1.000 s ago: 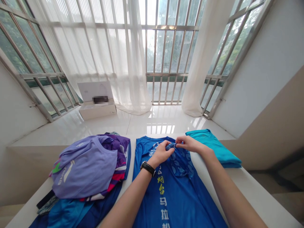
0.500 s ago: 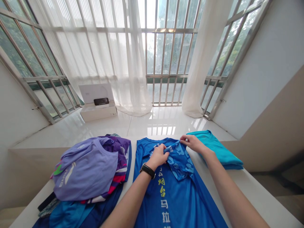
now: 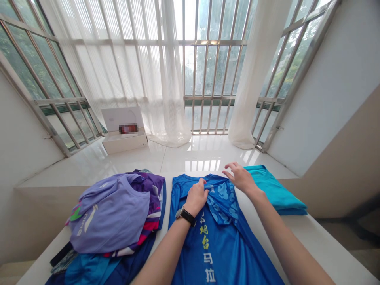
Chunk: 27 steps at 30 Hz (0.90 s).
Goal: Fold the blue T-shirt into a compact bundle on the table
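A blue long-sleeved shirt [image 3: 221, 245] with yellow and white characters lies spread on the white table in front of me. One patterned sleeve [image 3: 224, 198] is folded inward across its chest. My left hand [image 3: 196, 198], wearing a dark watch [image 3: 185, 215], is closed on the cloth at the end of this sleeve; the fingertips are partly hidden. Just above the shirt's right shoulder, my right hand [image 3: 240, 177] is raised with thumb and fingers apart, holding nothing.
To the left is a heap of clothes topped by a lavender shirt [image 3: 114, 215]. A folded turquoise garment [image 3: 274, 190] lies at the right. A white box [image 3: 126, 141] with a blurred item on it stands on the window ledge [image 3: 175, 160], before sheer curtains [image 3: 166, 79] and barred windows.
My right hand has let go of the shirt's shoulder edge and lifted slightly, its fingers spreading. My left hand stays at the folded sleeve. The view has shifted a little.
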{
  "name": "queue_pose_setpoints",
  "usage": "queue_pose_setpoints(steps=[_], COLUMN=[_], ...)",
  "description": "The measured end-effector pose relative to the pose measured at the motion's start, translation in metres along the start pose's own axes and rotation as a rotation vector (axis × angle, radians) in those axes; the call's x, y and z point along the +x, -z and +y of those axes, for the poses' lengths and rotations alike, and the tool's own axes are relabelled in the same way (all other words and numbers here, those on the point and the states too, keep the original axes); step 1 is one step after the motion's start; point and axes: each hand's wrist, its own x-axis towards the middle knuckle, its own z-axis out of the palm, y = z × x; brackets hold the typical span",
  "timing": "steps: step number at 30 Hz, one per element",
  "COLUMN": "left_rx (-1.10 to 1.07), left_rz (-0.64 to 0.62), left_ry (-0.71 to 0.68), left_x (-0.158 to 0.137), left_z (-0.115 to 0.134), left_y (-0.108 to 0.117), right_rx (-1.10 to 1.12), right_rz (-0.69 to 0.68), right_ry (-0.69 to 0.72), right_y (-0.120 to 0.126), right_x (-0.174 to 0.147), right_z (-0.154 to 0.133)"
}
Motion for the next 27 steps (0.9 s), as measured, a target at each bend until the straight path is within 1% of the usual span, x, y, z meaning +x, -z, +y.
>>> queue_pose_setpoints(steps=[2,4,6,8,9,11,13,14,16,19,21,23,25,27], left_rx=[0.02,0.047,0.086,0.123,0.144,0.207,0.294,0.318,0.279,0.137,0.107,0.099,0.097,0.1], left_rz=[0.007,0.009,0.019,0.039,0.04,-0.007,-0.109,-0.142,-0.187,-0.171,-0.171,-0.188,-0.188,-0.171], left_ry=[-0.017,-0.036,-0.055,-0.071,-0.081,-0.111,-0.158,-0.177,-0.216,-0.264,-0.295,-0.354,-0.419,-0.457], left_x=[0.001,0.002,0.001,-0.008,-0.016,-0.044,-0.083,-0.104,-0.144,-0.187,-0.202,-0.21,-0.215,-0.218], left_z=[-0.001,0.001,0.006,0.014,0.02,0.033,0.048,0.055,0.068,0.073,0.065,0.053,0.041,0.034], left_y=[0.001,0.008,0.022,0.04,0.049,0.062,0.062,0.056,0.034,-0.013,-0.043,-0.065,-0.077,-0.08], right_rx=[0.036,0.063,0.069,0.061,0.056,0.049,0.049,0.05,0.054,0.049,0.032,0.007,-0.014,-0.033], right_rz=[-0.04,-0.109,-0.171,-0.211,-0.223,-0.236,-0.243,-0.247,-0.261,-0.302,-0.332,-0.354,-0.373,-0.389], right_ry=[0.066,0.13,0.164,0.168,0.163,0.151,0.143,0.142,0.15,0.177,0.191,0.192,0.187,0.179], right_y=[0.004,0.0,-0.009,-0.019,-0.023,-0.027,-0.028,-0.028,-0.029,-0.036,-0.043,-0.05,-0.056,-0.059], right_x=[-0.003,-0.013,-0.026,-0.04,-0.045,-0.05,-0.048,-0.045,-0.034,-0.019,-0.013,-0.013,-0.018,-0.027], right_z=[-0.013,-0.025,-0.031,-0.032,-0.03,-0.024,-0.019,-0.018,-0.018,-0.023,-0.027,-0.029,-0.028,-0.025])
